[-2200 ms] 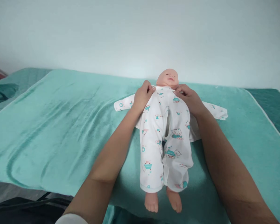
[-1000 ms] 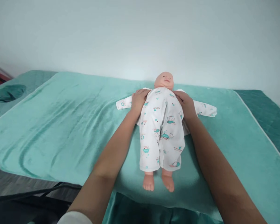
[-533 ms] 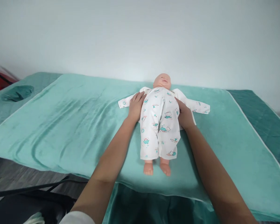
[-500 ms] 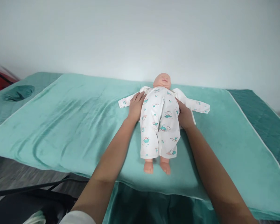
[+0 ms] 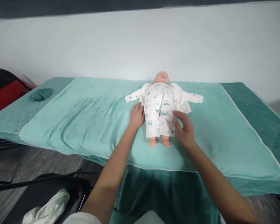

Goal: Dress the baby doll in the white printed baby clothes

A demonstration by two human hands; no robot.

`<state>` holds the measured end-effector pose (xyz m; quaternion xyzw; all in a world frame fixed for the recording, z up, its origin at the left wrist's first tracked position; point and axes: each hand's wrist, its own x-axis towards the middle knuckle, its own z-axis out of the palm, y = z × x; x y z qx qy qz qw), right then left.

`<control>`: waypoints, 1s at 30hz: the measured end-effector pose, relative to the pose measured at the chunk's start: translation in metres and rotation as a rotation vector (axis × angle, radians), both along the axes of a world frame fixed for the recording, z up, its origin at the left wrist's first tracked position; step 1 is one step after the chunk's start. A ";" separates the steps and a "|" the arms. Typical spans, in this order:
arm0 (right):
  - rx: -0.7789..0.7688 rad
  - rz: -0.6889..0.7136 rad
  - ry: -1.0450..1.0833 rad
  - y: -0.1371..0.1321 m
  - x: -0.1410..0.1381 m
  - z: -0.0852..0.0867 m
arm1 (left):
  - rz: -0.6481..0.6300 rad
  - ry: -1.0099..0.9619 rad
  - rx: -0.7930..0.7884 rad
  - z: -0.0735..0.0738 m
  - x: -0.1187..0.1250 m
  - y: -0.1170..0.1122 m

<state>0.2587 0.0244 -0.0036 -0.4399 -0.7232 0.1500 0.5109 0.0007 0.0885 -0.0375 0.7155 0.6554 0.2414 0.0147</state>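
Note:
A baby doll (image 5: 161, 76) lies on its back across the green-covered bed, its head toward the wall. White printed trousers (image 5: 159, 112) cover it from the chest to just above the bare feet. Under them a white jacket (image 5: 181, 99) is spread wide, with both sleeves stretched out to the sides. My left hand (image 5: 137, 115) rests beside the left edge of the trousers, its fingers extended. By the right trouser leg, my right hand (image 5: 186, 128) has its thumb and forefinger apart, the tips at the fabric's edge.
The bed cover (image 5: 95, 102) has wrinkles on its left part, near a face hole (image 5: 41, 94). At the lower left, a crumpled pale cloth (image 5: 49, 209) lies on a black seat (image 5: 21, 202). A red and black object (image 5: 8, 93) stands at the left; a white wall (image 5: 130, 46) runs behind.
Both hands have slid from the doll's upper body down toward its legs. My right hand has come off the side of the trousers and opened. The view has tilted and drawn back.

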 end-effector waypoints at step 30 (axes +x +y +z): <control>-0.200 0.354 -0.321 -0.067 -0.060 0.040 | 0.156 0.038 0.019 0.001 0.001 0.002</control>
